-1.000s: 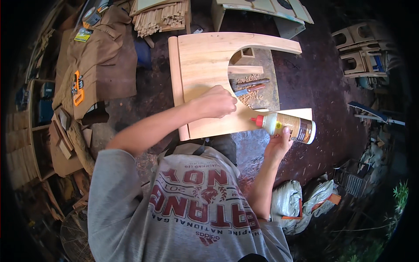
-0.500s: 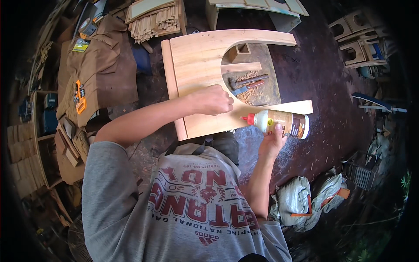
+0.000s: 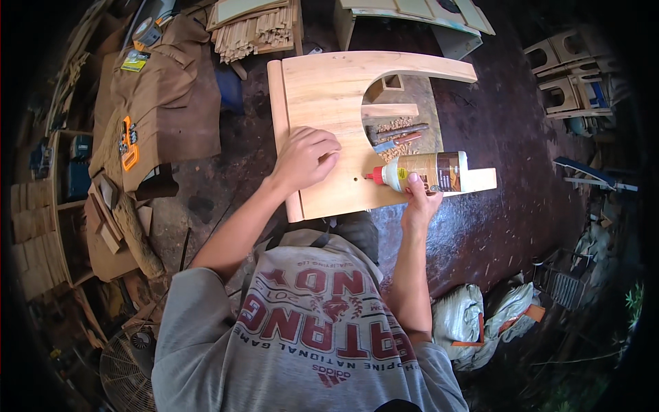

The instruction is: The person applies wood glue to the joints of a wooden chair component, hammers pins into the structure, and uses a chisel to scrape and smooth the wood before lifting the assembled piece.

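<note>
A pale wooden panel point(image 3: 322, 89) with a large curved cutout lies before me, a rounded strip point(image 3: 277, 103) along its left edge. My left hand point(image 3: 307, 158) rests on the panel's left part, fingers curled together; what they hold, if anything, is hidden. My right hand point(image 3: 420, 202) grips a glue bottle point(image 3: 419, 172) with a red nozzle and brown label. The bottle lies on its side in the air, its nozzle pointing left over the panel, close to a small dark hole point(image 3: 355, 179). Through the cutout show chisels point(image 3: 398, 141) and wood chips.
A bundle of thin wood sticks point(image 3: 254, 38) stands at the far left. Brown cloth point(image 3: 171, 89) covers a bench on the left, with an orange tool holder point(image 3: 129, 144) on it. Stuffed sacks point(image 3: 460, 319) sit at the lower right. A fan point(image 3: 127, 367) stands at the lower left.
My left hand has drawn back left across the panel, uncovering the small hole. The glue bottle in my right hand has moved left and up, its nozzle now nearer the hole.
</note>
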The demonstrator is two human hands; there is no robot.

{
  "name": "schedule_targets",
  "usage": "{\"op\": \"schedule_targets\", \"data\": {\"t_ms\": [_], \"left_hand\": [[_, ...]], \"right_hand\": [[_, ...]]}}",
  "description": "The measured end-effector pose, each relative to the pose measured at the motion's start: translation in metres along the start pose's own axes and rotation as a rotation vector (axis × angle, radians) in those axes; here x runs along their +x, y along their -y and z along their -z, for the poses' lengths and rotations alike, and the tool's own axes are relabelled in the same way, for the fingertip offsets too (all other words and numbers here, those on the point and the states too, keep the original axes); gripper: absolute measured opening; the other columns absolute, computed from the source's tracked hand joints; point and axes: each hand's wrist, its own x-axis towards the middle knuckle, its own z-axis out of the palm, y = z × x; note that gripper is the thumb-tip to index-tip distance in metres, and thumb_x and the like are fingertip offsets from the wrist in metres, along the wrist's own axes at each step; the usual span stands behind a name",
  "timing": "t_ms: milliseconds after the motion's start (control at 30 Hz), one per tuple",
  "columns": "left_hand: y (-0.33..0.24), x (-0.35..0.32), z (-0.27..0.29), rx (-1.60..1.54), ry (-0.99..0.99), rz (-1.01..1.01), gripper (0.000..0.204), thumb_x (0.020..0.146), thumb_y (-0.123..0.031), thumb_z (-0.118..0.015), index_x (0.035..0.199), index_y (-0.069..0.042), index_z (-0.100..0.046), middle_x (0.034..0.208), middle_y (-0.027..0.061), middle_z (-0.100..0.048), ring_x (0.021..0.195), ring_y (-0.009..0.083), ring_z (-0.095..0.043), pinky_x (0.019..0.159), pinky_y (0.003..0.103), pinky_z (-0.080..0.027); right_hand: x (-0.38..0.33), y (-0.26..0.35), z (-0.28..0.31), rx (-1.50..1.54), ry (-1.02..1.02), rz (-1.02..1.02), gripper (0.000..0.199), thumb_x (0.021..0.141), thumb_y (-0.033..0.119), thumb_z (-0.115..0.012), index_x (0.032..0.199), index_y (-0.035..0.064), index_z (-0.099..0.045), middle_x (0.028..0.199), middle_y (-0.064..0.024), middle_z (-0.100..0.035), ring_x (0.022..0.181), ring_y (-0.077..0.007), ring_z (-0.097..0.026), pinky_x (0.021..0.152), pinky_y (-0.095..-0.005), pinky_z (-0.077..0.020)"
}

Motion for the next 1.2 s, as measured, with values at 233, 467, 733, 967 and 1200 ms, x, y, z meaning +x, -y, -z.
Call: {"op": "schedule_targets", "data": {"t_ms": [233, 467, 733, 967, 1200], "left_hand": [[-0.009, -0.037, -0.003, -0.087, -0.16, 0.131, 0.009, 0.081, -0.005, -0.075, 0.09, -0.004, -0.075, 0.105, 0.0093, -0.074, 0.101, 0.0308, -0.067, 0.098, 0.043, -0.051], [-0.005, -0.041, -0.006, -0.091, -0.218, 0.152, 0.011, 0.08, -0.003, -0.074, 0.091, -0.002, -0.074, 0.109, 0.0114, -0.073, 0.101, 0.0333, -0.068, 0.095, 0.044, -0.053], [-0.005, -0.039, -0.006, -0.103, -0.225, 0.167, 0.009, 0.08, -0.004, -0.074, 0.09, -0.003, -0.074, 0.107, 0.0114, -0.073, 0.1, 0.0336, -0.068, 0.096, 0.044, -0.053], [-0.007, -0.039, -0.005, -0.075, -0.235, 0.147, 0.008, 0.08, -0.004, -0.074, 0.089, -0.004, -0.074, 0.106, 0.0105, -0.073, 0.1, 0.0318, -0.068, 0.096, 0.044, -0.053], [-0.007, -0.041, -0.004, -0.086, -0.24, 0.141, 0.007, 0.081, -0.003, -0.074, 0.088, -0.004, -0.074, 0.106, 0.0096, -0.074, 0.098, 0.0307, -0.069, 0.098, 0.044, -0.053]], "right_hand": [[0.006, 0.002, 0.005, -0.086, 0.053, -0.059, 0.059, 0.081, 0.016, -0.087, 0.129, -0.0009, -0.058, 0.107, -0.0059, -0.067, 0.091, -0.0153, -0.063, 0.08, -0.0313, -0.0531], [0.006, 0.002, 0.005, -0.073, 0.038, -0.056, 0.054, 0.087, 0.013, -0.082, 0.133, -0.0011, -0.057, 0.112, -0.008, -0.068, 0.096, -0.0167, -0.066, 0.083, -0.0316, -0.0534], [0.016, 0.01, -0.003, -0.165, 0.175, -0.024, 0.051, 0.084, 0.003, -0.08, 0.13, -0.0035, -0.059, 0.112, -0.009, -0.069, 0.095, -0.0164, -0.066, 0.089, -0.0323, -0.0544], [0.022, 0.015, -0.016, -0.176, 0.145, -0.007, 0.047, 0.082, -0.001, -0.08, 0.126, -0.0045, -0.062, 0.111, -0.0094, -0.071, 0.095, -0.016, -0.068, 0.085, -0.0312, -0.0554], [0.019, 0.033, -0.032, -0.444, 0.284, 0.146, 0.054, 0.079, -0.001, -0.084, 0.128, -0.0078, -0.061, 0.114, -0.0146, -0.071, 0.103, -0.0229, -0.07, 0.093, -0.0357, -0.0566]]}}
